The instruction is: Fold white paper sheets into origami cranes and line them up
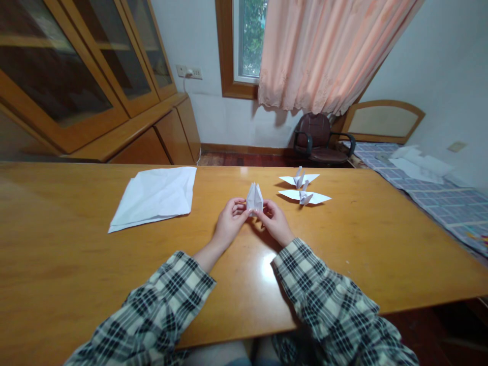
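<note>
Half-folded paper piece (pixel 254 198) — held upright just above the wooden table (pixel 343 244), centre. Left hand (pixel 229 221) and right hand (pixel 276 221) each pinch a lower corner. Likely light, thin, easily creased; best gripped at folded edges. Nearby — two finished paper cranes (pixel 303 188), stack of sheets (pixel 156 195).

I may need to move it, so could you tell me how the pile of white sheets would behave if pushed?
The pile of white sheets looks thin and light, so it would probably slide easily on the glossy table. Its uneven edges suggest sheets may fan apart, and flop if lifted.
</note>
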The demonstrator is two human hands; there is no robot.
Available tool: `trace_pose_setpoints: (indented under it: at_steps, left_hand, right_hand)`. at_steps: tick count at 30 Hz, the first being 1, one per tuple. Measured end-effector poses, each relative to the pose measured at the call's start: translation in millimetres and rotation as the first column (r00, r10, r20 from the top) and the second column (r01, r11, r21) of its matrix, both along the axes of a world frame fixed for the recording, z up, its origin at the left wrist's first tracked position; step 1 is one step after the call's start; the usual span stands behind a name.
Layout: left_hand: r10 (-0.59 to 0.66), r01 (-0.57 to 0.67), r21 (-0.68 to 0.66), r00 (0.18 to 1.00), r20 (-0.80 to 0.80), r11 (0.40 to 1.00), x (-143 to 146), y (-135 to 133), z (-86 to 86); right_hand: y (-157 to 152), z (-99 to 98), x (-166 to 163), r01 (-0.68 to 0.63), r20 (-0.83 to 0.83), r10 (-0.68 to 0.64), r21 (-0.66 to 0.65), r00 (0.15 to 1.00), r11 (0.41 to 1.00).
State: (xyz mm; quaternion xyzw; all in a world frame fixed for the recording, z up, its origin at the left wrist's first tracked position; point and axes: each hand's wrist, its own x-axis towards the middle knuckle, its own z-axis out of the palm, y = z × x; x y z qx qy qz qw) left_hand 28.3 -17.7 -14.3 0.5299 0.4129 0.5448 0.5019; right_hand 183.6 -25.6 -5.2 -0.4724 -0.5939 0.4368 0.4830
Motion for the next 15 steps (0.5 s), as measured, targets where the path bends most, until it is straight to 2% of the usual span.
trace_pose_setpoints:
  at_steps: [6,15]
  left_hand:
    - [-0.001,0.001,-0.008,1.0,-0.008,1.0,0.3,0.3,-1.8]
    - [0.005,-0.001,0.037,0.993,-0.119,0.999,0.4,-0.1,-0.2]
  right_hand:
    - [0.5,0.0,-1.2,-0.01,-0.072,0.01,0.0,0.997,1.0]
    - [0.8,0.4,-2.8,0.021,-0.106,-0.021,-0.002,0.994,1.0]
